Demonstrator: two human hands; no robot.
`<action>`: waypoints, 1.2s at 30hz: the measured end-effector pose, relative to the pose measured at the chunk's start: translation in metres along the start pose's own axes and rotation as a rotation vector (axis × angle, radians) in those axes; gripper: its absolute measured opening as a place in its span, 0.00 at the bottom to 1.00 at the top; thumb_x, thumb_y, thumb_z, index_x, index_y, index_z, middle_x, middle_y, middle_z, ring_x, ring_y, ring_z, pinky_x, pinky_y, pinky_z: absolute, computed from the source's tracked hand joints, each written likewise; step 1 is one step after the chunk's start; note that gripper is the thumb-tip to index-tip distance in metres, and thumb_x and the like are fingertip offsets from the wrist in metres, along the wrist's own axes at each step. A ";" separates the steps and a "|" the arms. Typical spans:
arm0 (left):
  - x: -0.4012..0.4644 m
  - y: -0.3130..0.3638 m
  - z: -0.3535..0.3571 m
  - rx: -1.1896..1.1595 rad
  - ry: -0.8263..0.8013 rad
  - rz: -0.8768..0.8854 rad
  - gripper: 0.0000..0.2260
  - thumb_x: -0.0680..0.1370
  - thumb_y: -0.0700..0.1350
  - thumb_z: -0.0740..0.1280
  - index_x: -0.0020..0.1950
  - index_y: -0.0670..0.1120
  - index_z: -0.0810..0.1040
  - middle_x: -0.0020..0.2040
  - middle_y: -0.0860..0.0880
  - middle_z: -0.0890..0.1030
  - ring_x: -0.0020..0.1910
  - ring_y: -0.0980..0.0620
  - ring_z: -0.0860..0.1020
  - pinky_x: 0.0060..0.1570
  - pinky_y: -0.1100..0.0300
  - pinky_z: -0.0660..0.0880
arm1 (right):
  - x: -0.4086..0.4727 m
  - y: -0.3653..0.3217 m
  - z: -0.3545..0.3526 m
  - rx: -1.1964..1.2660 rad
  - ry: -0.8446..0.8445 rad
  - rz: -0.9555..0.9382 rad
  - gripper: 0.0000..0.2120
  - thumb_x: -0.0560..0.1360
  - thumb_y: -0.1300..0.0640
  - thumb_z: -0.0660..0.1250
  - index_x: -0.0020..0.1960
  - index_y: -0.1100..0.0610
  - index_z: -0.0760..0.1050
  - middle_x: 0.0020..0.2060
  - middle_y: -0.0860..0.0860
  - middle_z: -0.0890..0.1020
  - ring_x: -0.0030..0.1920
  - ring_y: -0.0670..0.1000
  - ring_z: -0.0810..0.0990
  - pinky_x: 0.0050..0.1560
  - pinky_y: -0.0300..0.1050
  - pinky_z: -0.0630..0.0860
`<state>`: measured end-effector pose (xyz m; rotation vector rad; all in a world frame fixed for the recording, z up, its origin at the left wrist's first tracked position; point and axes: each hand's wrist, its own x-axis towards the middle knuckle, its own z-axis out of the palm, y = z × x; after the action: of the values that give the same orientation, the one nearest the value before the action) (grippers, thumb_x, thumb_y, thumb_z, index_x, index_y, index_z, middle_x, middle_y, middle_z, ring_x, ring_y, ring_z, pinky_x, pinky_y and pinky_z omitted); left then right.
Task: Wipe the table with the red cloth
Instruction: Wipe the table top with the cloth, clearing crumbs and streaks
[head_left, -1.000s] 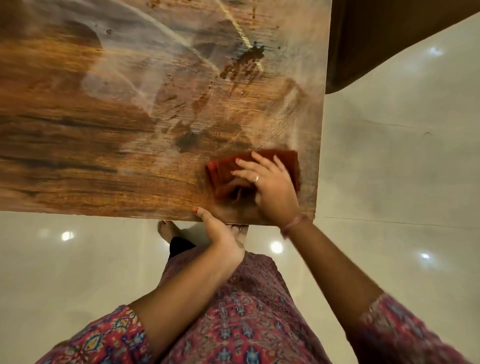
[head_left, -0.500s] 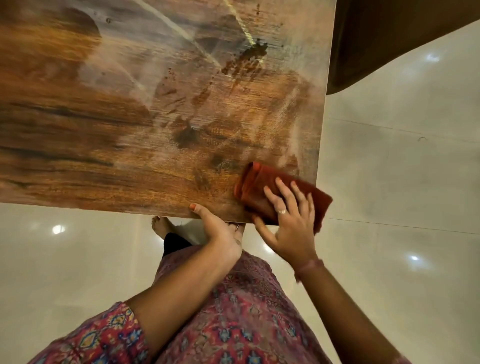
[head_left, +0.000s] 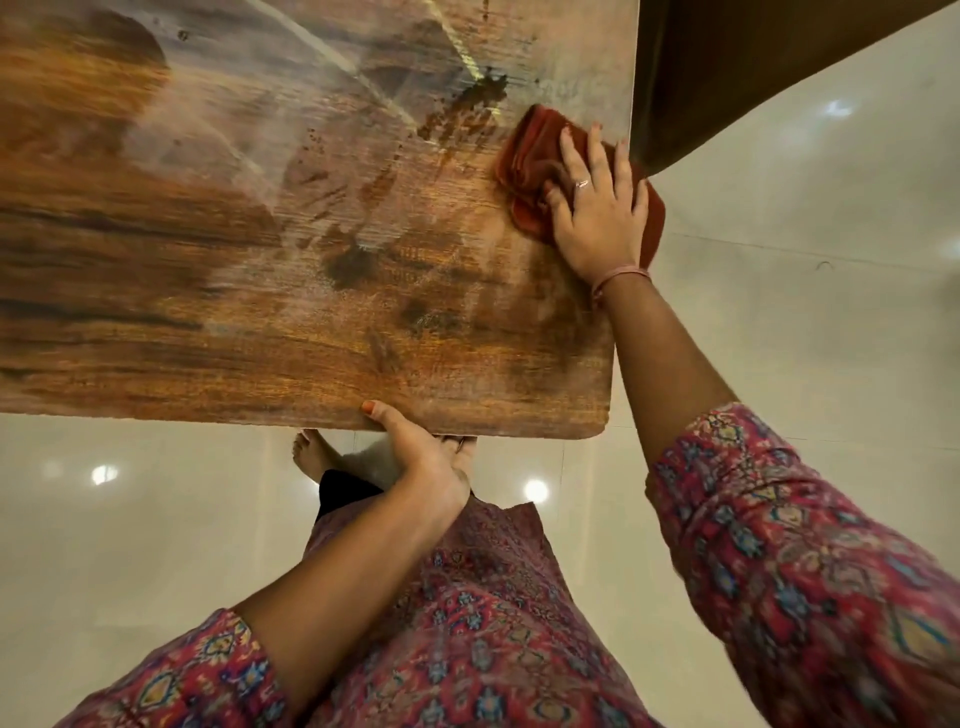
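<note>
Head view: right hand (head_left: 597, 208) presses red cloth (head_left: 530, 156) flat, fingers (head_left: 571, 150) spread wide on it, at the surface's (head_left: 260, 338) right edge, just beside a dark stain (head_left: 467, 111). Left hand (head_left: 415, 452) grips the surface's near edge. Advised: keep palm pressure even, sweep over the stain.

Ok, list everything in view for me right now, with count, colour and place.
wooden table: one, brown with dark stains, fills upper left.
red cloth: one, bunched at the table's right edge, partly overhanging.
dark furniture: one, brown, top right, unclear what.
tiled floor: cream, glossy, around the table.
right hand: pressed flat on the cloth, ring and bracelet.
left hand: gripping the table's near edge.
bare feet: under the table.
</note>
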<state>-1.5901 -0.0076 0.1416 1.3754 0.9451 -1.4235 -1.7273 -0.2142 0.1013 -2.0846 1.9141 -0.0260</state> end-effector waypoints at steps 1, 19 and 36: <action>0.001 0.000 0.000 -0.001 0.015 0.012 0.41 0.72 0.73 0.52 0.76 0.47 0.55 0.75 0.41 0.62 0.72 0.43 0.64 0.72 0.47 0.60 | -0.011 -0.001 0.001 0.019 0.001 -0.014 0.26 0.80 0.42 0.49 0.77 0.43 0.51 0.78 0.47 0.52 0.77 0.55 0.47 0.74 0.63 0.47; 0.002 -0.004 -0.001 0.021 -0.015 0.045 0.40 0.73 0.72 0.51 0.77 0.47 0.54 0.75 0.42 0.61 0.73 0.43 0.63 0.72 0.48 0.60 | 0.009 0.011 -0.009 0.060 -0.012 -0.009 0.26 0.81 0.45 0.51 0.77 0.46 0.53 0.77 0.49 0.55 0.77 0.57 0.48 0.74 0.63 0.51; 0.004 0.000 0.001 0.014 -0.014 0.060 0.40 0.73 0.72 0.52 0.76 0.46 0.58 0.73 0.41 0.66 0.70 0.42 0.68 0.69 0.47 0.65 | -0.036 -0.002 -0.001 0.067 -0.132 -0.205 0.25 0.80 0.47 0.52 0.76 0.40 0.52 0.78 0.45 0.52 0.77 0.51 0.47 0.74 0.59 0.44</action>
<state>-1.5900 -0.0095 0.1375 1.3912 0.8797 -1.3948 -1.7291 -0.1790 0.1102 -2.1712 1.5977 0.0020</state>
